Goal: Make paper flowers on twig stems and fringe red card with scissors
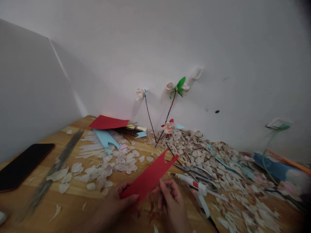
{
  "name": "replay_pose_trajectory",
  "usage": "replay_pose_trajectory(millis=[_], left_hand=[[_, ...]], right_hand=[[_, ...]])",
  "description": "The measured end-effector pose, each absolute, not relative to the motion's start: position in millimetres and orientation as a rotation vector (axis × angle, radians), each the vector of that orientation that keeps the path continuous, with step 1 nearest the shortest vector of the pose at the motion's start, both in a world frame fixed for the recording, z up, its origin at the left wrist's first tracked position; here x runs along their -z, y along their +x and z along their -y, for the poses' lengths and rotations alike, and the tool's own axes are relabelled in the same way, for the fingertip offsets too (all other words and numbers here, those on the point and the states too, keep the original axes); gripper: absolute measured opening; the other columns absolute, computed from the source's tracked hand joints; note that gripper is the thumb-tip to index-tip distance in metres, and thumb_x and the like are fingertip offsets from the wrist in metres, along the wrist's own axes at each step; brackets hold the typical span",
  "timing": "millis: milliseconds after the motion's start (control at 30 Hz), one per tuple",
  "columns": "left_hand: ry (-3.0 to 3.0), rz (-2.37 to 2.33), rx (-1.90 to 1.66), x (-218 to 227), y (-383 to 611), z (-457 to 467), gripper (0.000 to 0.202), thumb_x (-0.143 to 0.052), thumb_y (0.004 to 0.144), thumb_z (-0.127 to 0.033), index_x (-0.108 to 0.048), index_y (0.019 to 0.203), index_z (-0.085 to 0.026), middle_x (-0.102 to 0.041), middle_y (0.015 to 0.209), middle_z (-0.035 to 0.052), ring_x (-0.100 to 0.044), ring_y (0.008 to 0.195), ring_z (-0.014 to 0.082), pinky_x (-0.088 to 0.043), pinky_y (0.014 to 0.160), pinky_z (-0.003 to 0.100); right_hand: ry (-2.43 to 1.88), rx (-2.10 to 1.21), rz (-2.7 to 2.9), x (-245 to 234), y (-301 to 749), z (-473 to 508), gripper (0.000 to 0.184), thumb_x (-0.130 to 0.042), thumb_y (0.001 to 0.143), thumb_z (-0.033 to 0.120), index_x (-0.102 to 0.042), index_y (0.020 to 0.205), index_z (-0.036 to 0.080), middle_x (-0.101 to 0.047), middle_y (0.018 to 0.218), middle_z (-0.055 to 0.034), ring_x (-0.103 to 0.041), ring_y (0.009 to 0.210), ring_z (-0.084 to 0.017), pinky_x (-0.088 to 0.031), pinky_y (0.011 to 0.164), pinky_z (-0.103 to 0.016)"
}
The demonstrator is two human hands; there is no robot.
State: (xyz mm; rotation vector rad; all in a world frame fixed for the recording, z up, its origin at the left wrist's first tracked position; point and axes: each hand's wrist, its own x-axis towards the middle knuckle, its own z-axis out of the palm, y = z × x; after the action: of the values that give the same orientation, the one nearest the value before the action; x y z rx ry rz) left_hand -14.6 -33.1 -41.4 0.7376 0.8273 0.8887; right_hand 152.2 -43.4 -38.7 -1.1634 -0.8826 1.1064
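My left hand (pixel 116 205) pinches the near end of a red paper strip (pixel 152 174) that points up and to the right over the wooden table (pixel 75 191). My right hand (pixel 171 204) has its fingers curled against the strip's lower right edge, gripping it too. The strip's far end is notched into two points. Just right of my right hand lie a white glue gun (pixel 194 186) and a pair of scissors (pixel 194 170).
A black phone (pixel 23 165) lies at the left edge, with a bundle of thin sticks (pixel 54 170) beside it. Several pale petals (pixel 116 161) and a large heap of scraps (pixel 213 161) cover the table. Paper flowers on stems (pixel 167 106) lean against the wall by red paper (pixel 108 123) and blue paper (pixel 105 137).
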Motion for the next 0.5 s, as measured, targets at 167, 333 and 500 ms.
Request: replay_pose_trajectory(millis=[167, 333, 500], left_hand=[[0.842, -0.862, -1.049, 30.4, -17.0, 33.9, 0.028, -0.08, 0.063, -0.028, -0.069, 0.086, -0.018, -0.07, 0.059, 0.0003, -0.06, 0.046, 0.0144, -0.047, 0.046, 0.023], [1.029, -1.003, -1.089, 30.6, -22.4, 36.5, 0.037, -0.077, 0.066, -0.03, -0.071, 0.102, -0.023, -0.075, 0.097, 0.0065, -0.068, 0.083, 0.0272, -0.053, 0.075, 0.036], [1.117, -1.049, -1.032, 36.4, -22.1, 39.9, 0.04, -0.074, 0.069, -0.035, -0.069, 0.108, -0.025, -0.07, 0.114, 0.0079, -0.06, 0.108, 0.0324, -0.045, 0.094, 0.043]], right_hand=[[-1.164, -1.207, 0.93, 37.8, 147.9, 47.2, 0.05, -0.069, 0.063, 0.064, -0.055, 0.067, 0.017, -0.063, 0.055, 0.0015, -0.045, 0.032, -0.005, -0.037, 0.031, -0.016], [-1.161, -1.165, 0.891, 34.7, 144.4, 47.6, 0.048, -0.074, 0.06, 0.06, -0.057, 0.081, 0.019, -0.06, 0.06, 0.0049, -0.048, 0.039, -0.007, -0.039, 0.035, -0.017], [-1.129, -1.125, 0.814, 39.5, 138.4, 44.7, 0.044, -0.077, 0.058, 0.055, -0.053, 0.076, 0.022, -0.055, 0.058, 0.0081, -0.046, 0.041, -0.007, -0.035, 0.036, -0.017]])
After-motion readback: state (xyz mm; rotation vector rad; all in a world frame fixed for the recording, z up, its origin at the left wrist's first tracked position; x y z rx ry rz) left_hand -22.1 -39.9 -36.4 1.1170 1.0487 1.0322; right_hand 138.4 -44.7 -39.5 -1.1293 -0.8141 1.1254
